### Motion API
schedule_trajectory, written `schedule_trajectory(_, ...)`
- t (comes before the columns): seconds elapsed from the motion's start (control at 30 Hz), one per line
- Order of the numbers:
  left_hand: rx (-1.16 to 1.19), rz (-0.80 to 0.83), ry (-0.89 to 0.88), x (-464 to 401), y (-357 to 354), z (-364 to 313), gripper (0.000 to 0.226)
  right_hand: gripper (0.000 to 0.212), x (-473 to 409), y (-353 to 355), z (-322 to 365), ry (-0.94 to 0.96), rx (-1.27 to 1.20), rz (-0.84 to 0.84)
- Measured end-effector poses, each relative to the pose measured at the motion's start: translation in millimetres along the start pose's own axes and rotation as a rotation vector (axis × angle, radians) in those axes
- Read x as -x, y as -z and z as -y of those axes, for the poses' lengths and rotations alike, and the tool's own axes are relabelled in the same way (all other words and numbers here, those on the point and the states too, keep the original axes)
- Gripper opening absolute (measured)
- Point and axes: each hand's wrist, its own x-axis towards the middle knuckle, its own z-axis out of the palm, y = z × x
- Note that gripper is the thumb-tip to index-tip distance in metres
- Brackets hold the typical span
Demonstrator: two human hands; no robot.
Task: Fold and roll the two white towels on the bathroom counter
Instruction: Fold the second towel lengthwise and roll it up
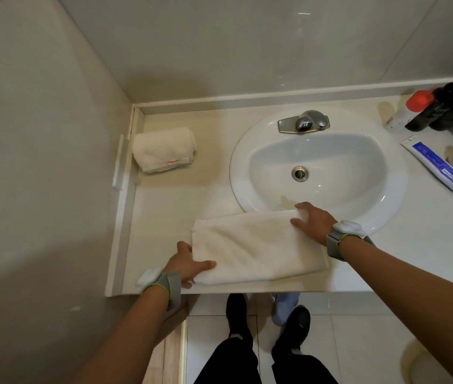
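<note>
Cream bathroom counter (170, 195) carries a flat folded white towel (255, 245) at its front edge; left hand (185, 266) pinches its left end, right hand (312, 221) presses flat, fingers straight. A rolled white towel (164, 149) sits in the back-left corner.

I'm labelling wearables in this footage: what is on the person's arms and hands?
Both forearms are bare, with no sleeves or gloves. Each wrist carries a grey band edged with a thin yellow-green line and a white padded piece on its outer side, by the left hand and the right hand. No rings show.
</note>
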Motion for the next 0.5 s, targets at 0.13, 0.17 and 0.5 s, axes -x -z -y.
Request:
schedule_trajectory(0.13,0.031,0.012,0.018,-2.4,-10.4,0.6,0.076,0.048,3.8,4.5,3.4,0.013,-0.04,-0.055)
schedule_trajectory(0.17,0.061,0.0,0.023,-5.2,-11.1,0.1,0.072,0.047,5.8,5.2,3.7,0.013,-0.052,-0.068)
schedule_trajectory(0.5,-0.268,-0.408,-0.23,-47.0,48.3,-47.1,0.04,0.027,55.7,-16.0,-10.0,0.007,-0.121,-0.088)
